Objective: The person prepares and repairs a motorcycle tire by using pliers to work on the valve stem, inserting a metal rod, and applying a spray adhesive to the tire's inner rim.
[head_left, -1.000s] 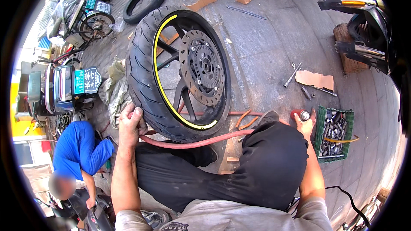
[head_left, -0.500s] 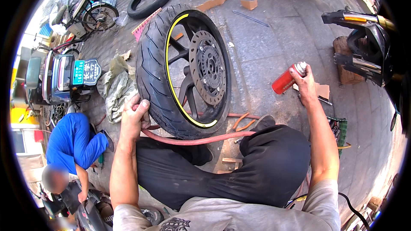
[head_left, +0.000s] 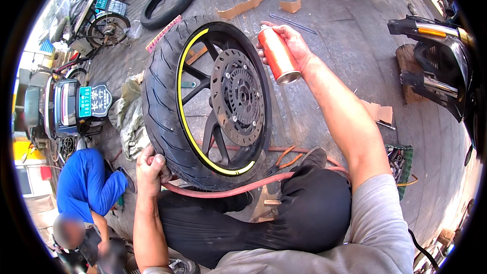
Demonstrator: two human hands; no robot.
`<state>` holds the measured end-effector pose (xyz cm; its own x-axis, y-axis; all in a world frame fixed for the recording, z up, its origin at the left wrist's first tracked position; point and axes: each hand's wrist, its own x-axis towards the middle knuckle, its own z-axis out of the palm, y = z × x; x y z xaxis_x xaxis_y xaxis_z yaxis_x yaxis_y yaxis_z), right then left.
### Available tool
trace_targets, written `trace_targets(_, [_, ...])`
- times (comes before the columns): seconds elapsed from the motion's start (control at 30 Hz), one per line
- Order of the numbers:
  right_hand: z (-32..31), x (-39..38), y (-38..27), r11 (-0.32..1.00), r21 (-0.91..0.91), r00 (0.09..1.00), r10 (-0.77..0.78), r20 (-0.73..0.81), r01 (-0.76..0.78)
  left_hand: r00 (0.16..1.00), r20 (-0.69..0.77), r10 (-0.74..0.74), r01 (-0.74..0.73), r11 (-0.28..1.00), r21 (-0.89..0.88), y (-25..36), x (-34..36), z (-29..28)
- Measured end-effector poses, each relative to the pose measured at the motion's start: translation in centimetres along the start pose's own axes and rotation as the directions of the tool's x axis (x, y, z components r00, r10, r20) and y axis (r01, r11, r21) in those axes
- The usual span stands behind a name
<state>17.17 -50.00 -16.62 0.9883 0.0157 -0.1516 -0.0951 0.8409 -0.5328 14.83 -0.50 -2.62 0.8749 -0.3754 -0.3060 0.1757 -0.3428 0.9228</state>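
Before me stands a motorcycle wheel (head_left: pixel 212 78) with a black tyre (head_left: pixel 161 101), a yellow rim stripe and a brake disc (head_left: pixel 221 96). My left hand (head_left: pixel 152 171) is closed at the tyre's lower left edge, around the end of a red hose (head_left: pixel 213 192); the hose's tip is hidden there. My right hand (head_left: pixel 293 43) grips a red spray can (head_left: pixel 279 57) just beyond the wheel's upper right side. The can is tilted, its silver base toward me and its top toward the far left, with fingers around the top.
Orange-handled pliers (head_left: pixel 285 161) lie by my shoe. A loose tyre (head_left: pixel 168 3) and cardboard pieces (head_left: pixel 290 6) lie farther off. Parked scooters (head_left: pixel 76 102) and a crouching person in blue (head_left: pixel 87 177) are at left, motorcycle forks (head_left: pixel 431 78) at right, a tool tray (head_left: pixel 403 165) nearby.
My right hand has brought the spray can left to the wheel and turned it, so its top now points far left. In view, the wheel and my left hand sit slightly lower and more left.
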Motion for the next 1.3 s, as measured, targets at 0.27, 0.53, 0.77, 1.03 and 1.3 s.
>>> trace_targets(0.27, [-1.6,5.9,0.3,0.997,-0.048,0.993,0.062,0.103,-0.058,0.998,-0.050,-0.023,0.024,0.999,0.030,-0.5,-0.4,-0.7])
trace_targets(0.53, [-1.7,8.0,1.2,0.759,-0.649,0.992,-0.110,-0.053,0.050,0.993,-0.080,-0.091,0.089,0.996,-0.031,0.1,-0.8,0.0])
trace_targets(0.77, [-1.6,10.1,2.7,0.141,-0.990,0.947,-0.317,-0.055,-0.010,0.993,-0.042,-0.112,0.108,0.991,-0.080,0.4,-0.7,0.0])
trace_targets(1.03, [-1.3,9.9,3.0,0.075,-0.997,0.941,-0.333,-0.056,-0.033,0.993,-0.042,-0.112,0.109,0.992,-0.070,0.5,-0.9,0.1])
trace_targets(1.3, [0.9,9.5,2.6,0.060,-0.998,0.937,-0.348,0.007,0.030,0.991,-0.057,-0.121,0.118,0.992,-0.053,0.7,-0.7,0.3])
